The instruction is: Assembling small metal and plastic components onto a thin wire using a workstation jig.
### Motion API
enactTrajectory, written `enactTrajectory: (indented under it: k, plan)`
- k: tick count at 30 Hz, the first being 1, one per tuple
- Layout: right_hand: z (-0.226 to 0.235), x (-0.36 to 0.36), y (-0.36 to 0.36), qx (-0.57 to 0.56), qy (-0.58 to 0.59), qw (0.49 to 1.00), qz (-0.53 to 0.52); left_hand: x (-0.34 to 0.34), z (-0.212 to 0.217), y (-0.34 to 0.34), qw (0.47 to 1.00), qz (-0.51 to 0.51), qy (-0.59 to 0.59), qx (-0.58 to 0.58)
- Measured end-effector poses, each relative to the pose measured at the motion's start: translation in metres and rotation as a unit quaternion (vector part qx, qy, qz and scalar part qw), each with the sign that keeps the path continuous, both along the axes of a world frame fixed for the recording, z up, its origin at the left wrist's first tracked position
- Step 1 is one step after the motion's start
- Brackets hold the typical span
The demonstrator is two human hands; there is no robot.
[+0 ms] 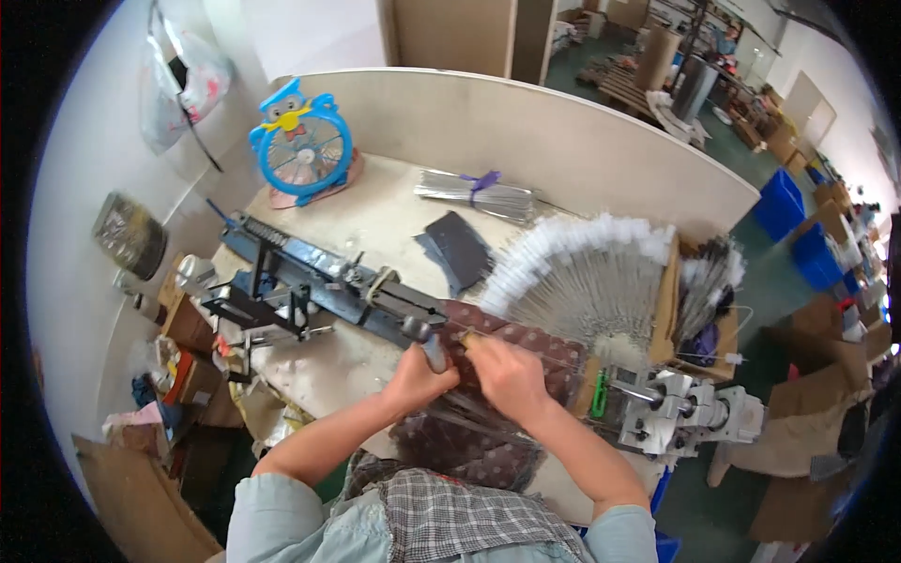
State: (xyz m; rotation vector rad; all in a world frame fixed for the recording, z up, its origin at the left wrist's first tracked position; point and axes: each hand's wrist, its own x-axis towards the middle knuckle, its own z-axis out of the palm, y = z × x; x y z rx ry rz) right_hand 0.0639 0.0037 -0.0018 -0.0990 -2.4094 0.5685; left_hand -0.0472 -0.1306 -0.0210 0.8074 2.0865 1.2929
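My left hand (419, 382) is closed around a grey handle (435, 356) with a rounded metal end, at the near end of a long dark metal bench fixture (314, 272). Beside it on the right, my right hand (508, 377) is closed, with a small yellowish piece (467, 341) at its fingertips. A thin rod seems to run right from there, too fine to follow. Both hands are above a brown dotted cloth (554, 364). Many thin metal rods with white tips (577, 272) lie fanned out beyond my right hand.
A rod bundle with a purple tie (483, 190) and dark grey flat pieces (454, 250) lie further back. A blue owl-shaped fan (305, 150) stands at back left. To the right are a metal clamping machine (690, 410) and a carton of rods (668, 305). A low partition (526, 122) edges the table.
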Motion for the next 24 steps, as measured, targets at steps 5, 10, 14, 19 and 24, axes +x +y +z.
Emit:
enactTrajectory:
  k: [5,10,14,19,24]
  plan:
    - [-0.028,-0.009,0.006,0.032,-0.129,0.991,-0.028,-0.029,-0.017,-0.036,0.997,0.005,-0.031,0.068]
    - [-0.004,-0.001,0.004,-0.008,-0.192,0.981,0.015,-0.082,-0.038,-0.134,0.849,0.329,-0.362,0.201]
    - [-0.004,-0.003,0.000,-0.014,-0.224,0.974,0.017,-0.102,-0.035,-0.155,0.803,0.354,-0.427,0.219]
    - [0.002,0.005,0.001,-0.032,-0.231,0.972,0.030,-0.107,-0.047,-0.158,0.791,0.349,-0.437,0.250]
    - [0.039,0.026,0.001,-0.061,-0.233,0.970,0.040,-0.098,-0.052,-0.140,0.744,0.427,-0.413,0.306]
